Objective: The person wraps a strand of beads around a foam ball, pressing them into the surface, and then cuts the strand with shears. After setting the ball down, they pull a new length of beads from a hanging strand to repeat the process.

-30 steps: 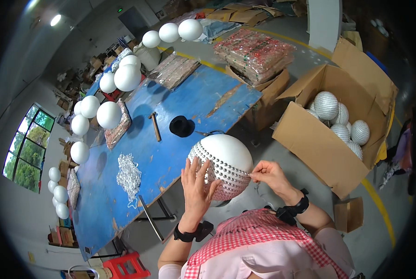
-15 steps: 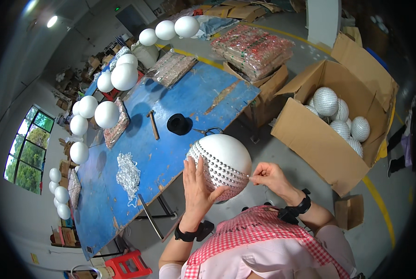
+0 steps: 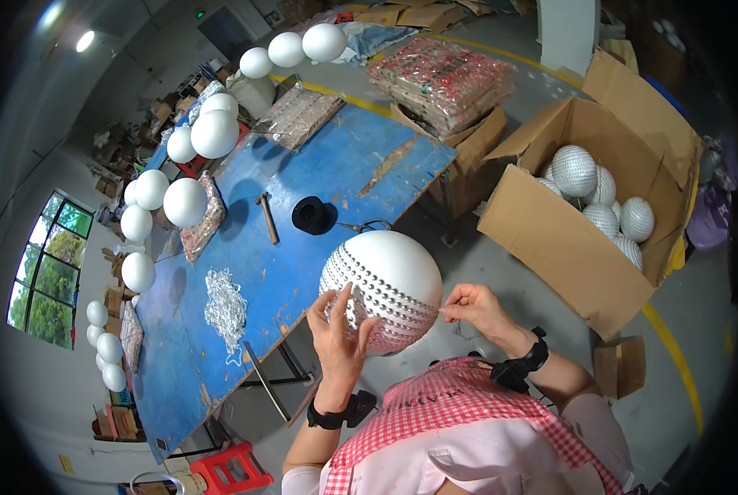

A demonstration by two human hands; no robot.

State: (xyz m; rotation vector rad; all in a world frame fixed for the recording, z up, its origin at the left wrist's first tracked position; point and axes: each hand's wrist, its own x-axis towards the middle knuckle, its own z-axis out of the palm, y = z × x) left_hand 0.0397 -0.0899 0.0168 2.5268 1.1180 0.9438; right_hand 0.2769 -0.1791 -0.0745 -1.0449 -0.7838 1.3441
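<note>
A large white ball (image 3: 398,256) is in front of me, just off the blue table's near edge; what bears it is hidden. Rows of silver beads (image 3: 377,289) wrap its left and lower part. Against the ball's lower left side rests my left hand (image 3: 338,342), its fingers spread and bent and its thumb near the beads. My right hand (image 3: 480,312) is just right of the ball, thumb and forefinger pinched on a thin bead strand's end, which runs to the lowest visible rows.
On the blue table (image 3: 303,264) lie a heap of silver bead strands (image 3: 224,305), a hammer (image 3: 267,218), a black spool (image 3: 313,215) and scissors (image 3: 367,225). Plain white balls (image 3: 185,203) stand along its far side. An open carton (image 3: 567,239) at right holds beaded balls (image 3: 574,171).
My left hand's fingers have lifted and bent, shifting a little left and down on the ball. The right hand keeps its pinch beside the ball. The whole view has shifted slightly.
</note>
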